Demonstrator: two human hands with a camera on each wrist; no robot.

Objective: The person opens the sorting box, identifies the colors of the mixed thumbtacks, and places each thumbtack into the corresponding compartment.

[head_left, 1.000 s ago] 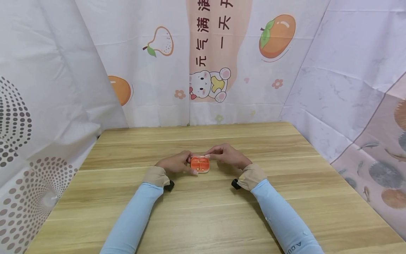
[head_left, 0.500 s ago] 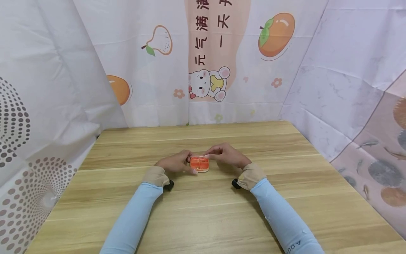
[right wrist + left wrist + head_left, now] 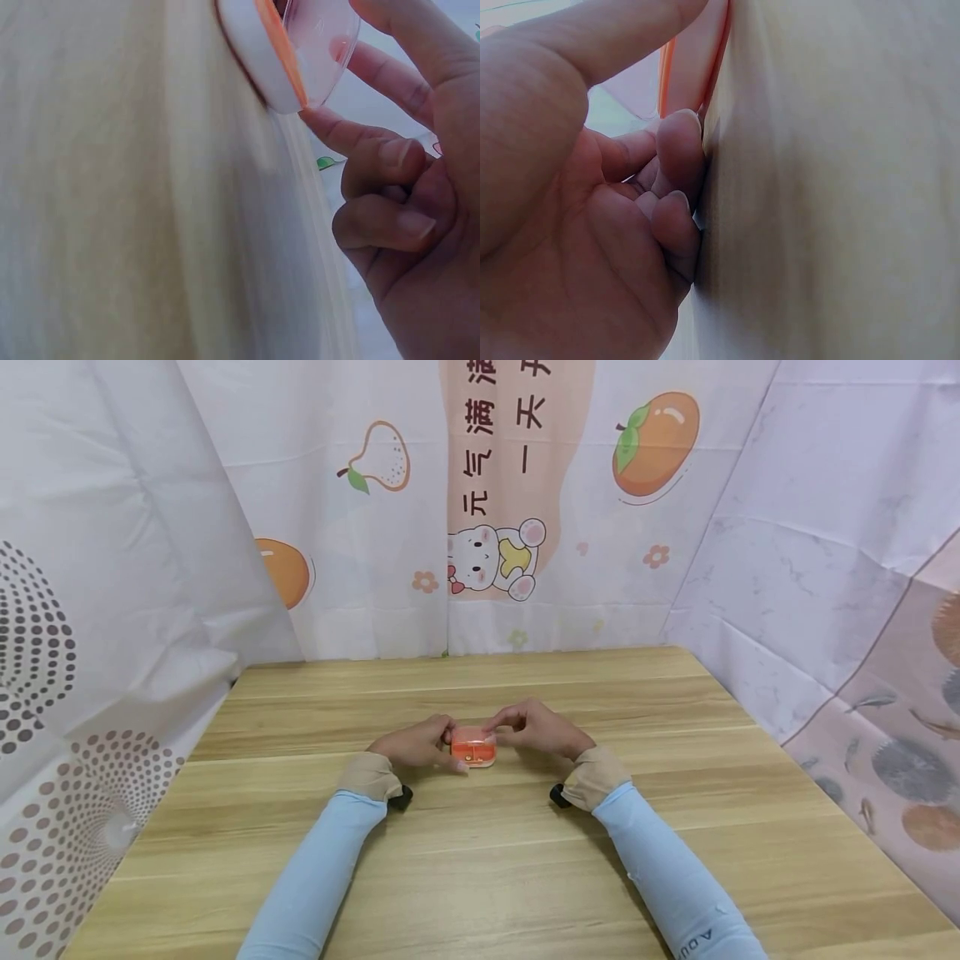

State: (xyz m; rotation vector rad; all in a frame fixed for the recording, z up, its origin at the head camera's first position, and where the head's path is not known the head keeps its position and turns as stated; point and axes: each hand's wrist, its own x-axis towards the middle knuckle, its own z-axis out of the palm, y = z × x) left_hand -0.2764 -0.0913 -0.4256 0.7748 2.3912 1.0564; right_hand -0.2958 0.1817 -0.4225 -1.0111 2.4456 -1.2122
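Observation:
A small orange pill box [image 3: 474,754] with a white base lies on the wooden table, its inside divided into compartments. Tiny gold-coloured pieces show in it. Its clear lid [image 3: 469,735] stands partly raised over the far half of the box. My left hand [image 3: 417,747] holds the box at its left side, thumb at the near corner and fingers at the far side. In the right wrist view, the thumb and a finger of my right hand [image 3: 420,165] pinch the clear lid, while other fingers are curled. My left fingertips [image 3: 681,146] rest against the tabletop beside the box.
The wooden table [image 3: 465,860] spreads around both hands. Behind it hangs a white curtain [image 3: 360,552] with printed fruit and a cartoon figure. More patterned cloth [image 3: 810,568] hangs at both sides.
The clear lid has swung toward the near side and now covers the far half of the pill box. My left hand stays in place; my right fingers have shifted slightly with the lid.

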